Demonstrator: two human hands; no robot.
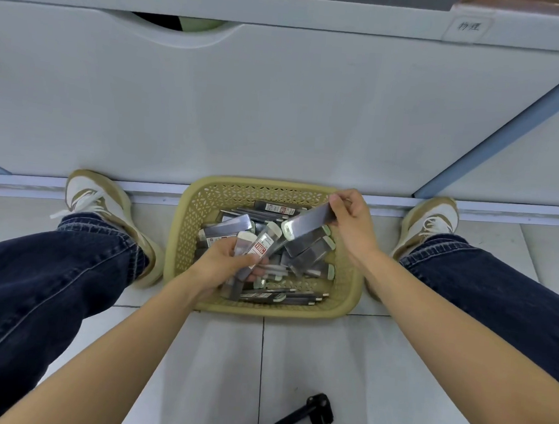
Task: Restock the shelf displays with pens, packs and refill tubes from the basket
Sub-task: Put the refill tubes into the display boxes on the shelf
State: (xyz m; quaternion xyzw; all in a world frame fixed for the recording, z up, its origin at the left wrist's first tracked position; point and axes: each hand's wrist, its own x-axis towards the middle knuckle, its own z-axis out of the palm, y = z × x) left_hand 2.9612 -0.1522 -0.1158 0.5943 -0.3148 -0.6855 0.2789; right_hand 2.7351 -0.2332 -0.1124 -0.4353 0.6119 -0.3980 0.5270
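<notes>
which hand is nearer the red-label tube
Left. The left hand grips the red-label tube over the basket; the right hand is apart, toward the far right corner, pinching a grey pack.

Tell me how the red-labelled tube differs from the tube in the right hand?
The red-labelled clear plastic refill tube shows its label; the dark plastic refill tube shows none. The left hand grips the labelled one bunched with other tubes; the right hand pinches the dark one alone, by its end. Both have pale caps, above the yellow lattice basket.
</notes>
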